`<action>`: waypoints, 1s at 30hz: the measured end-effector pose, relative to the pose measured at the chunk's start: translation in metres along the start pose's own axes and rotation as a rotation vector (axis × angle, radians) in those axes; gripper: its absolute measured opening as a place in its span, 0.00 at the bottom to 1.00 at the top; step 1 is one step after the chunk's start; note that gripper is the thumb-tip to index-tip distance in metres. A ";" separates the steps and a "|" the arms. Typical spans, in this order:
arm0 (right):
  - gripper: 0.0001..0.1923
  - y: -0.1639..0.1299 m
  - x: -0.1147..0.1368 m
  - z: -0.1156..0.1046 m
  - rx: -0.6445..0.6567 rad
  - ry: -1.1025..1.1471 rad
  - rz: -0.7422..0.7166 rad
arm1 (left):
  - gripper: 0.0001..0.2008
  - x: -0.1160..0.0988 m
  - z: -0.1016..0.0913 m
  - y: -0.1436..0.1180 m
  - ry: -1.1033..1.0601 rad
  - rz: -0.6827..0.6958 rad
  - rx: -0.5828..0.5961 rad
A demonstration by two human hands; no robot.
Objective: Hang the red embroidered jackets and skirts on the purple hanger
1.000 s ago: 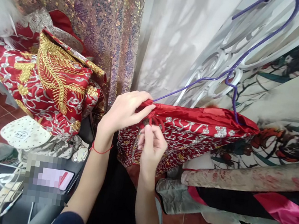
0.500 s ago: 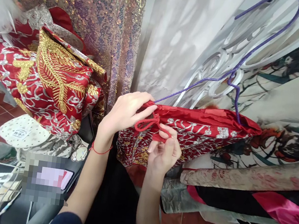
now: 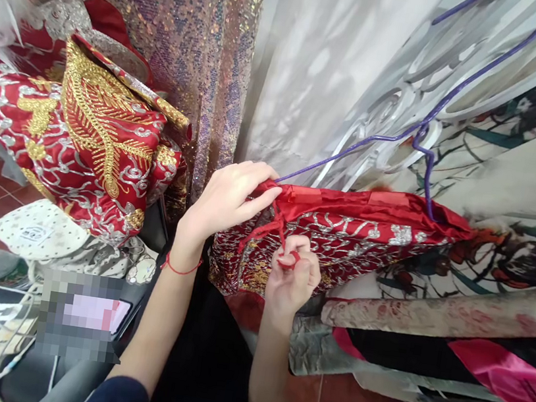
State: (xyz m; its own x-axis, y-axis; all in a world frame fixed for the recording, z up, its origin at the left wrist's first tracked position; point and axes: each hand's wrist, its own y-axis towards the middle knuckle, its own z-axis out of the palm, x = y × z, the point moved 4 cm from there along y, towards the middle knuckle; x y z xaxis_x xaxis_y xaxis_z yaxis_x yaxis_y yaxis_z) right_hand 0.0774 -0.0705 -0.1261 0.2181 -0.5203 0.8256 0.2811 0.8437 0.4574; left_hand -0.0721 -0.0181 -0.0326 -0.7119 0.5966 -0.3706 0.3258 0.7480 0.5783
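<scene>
Head view, hands (image 3: pixel 262 240) pinching red cord (image 3: pixel 269 228), garment (image 3: pixel 343 231) edge.

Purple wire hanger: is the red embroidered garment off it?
No, the red embroidered garment hangs folded over the purple wire hanger, its bar running under the fold.

Looks like a tailor/costume shop: sequin cloth (image 3: pixel 181 36) hung up, embroidered red garments (image 3: pixel 87 136), fabric rolls (image 3: pixel 432 310), wire hanger (image 3: pixel 428 124).

left hand (image 3: pixel 228 199) pinched shut up high, right hand (image 3: pixel 293 278) fisted below (grip closed).
</scene>
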 end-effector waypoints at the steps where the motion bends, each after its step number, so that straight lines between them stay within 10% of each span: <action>1: 0.24 -0.004 -0.007 -0.006 -0.003 -0.022 0.041 | 0.17 0.002 0.000 0.001 0.000 -0.003 -0.002; 12: 0.17 -0.004 -0.039 -0.038 0.223 -0.738 -0.174 | 0.16 0.010 0.007 0.005 -0.019 -0.033 -0.026; 24: 0.19 -0.008 -0.059 -0.038 0.237 -1.162 -0.060 | 0.14 0.010 0.009 0.005 0.017 -0.029 0.001; 30: 0.16 -0.016 -0.073 -0.043 0.456 -1.196 0.012 | 0.13 0.009 0.009 0.005 0.035 -0.025 0.001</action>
State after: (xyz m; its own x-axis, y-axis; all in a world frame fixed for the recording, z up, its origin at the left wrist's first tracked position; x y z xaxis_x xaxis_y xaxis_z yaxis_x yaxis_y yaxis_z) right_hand 0.0973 -0.0520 -0.2078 -0.8209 -0.2704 0.5030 -0.1116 0.9397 0.3232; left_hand -0.0712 -0.0063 -0.0394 -0.7412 0.5672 -0.3589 0.3084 0.7627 0.5685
